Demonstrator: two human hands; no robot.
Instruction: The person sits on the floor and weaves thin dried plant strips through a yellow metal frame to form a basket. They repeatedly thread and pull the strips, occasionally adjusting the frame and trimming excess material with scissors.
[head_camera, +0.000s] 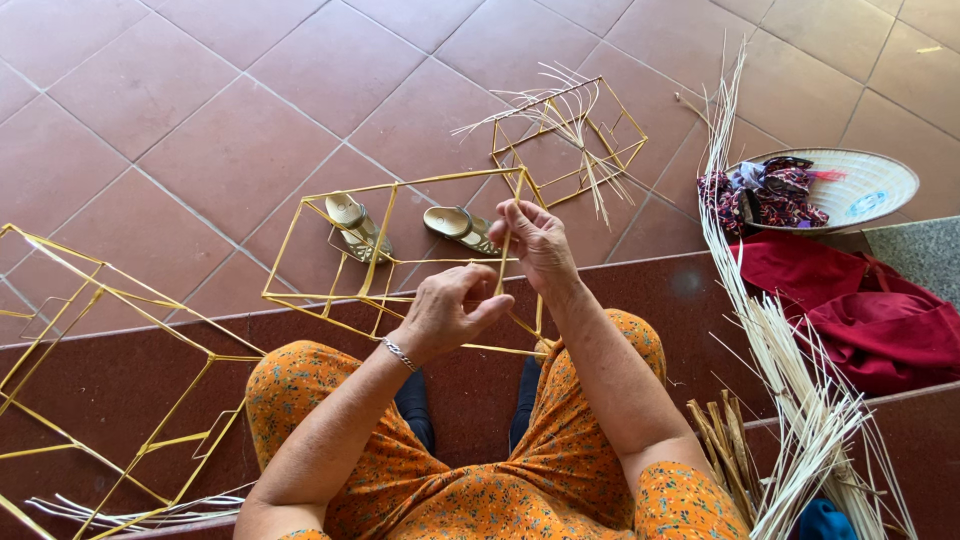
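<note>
Red floor tiles (200, 130) lie below; both hands, left hand (445, 310) and right hand (540, 245), pinch a yellow bamboo frame (400, 260), whose thin strip may snap if bent.

Soft even daylight, sharp focus

Left hand (447, 312), right hand (538, 243) pinch yellow frame (385, 262).

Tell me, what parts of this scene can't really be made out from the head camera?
- Right hand fingertips: curled round the frame strip, so the exact grip is hidden.
- Left hand palm side: turned away; whether it pinches anything is unclear.
- Yellow frame at left: cut off by the picture edge.
- Bundle of pale strips: lower end runs out of the picture.
- Conical hat: cloth covers part of its inside.
</note>
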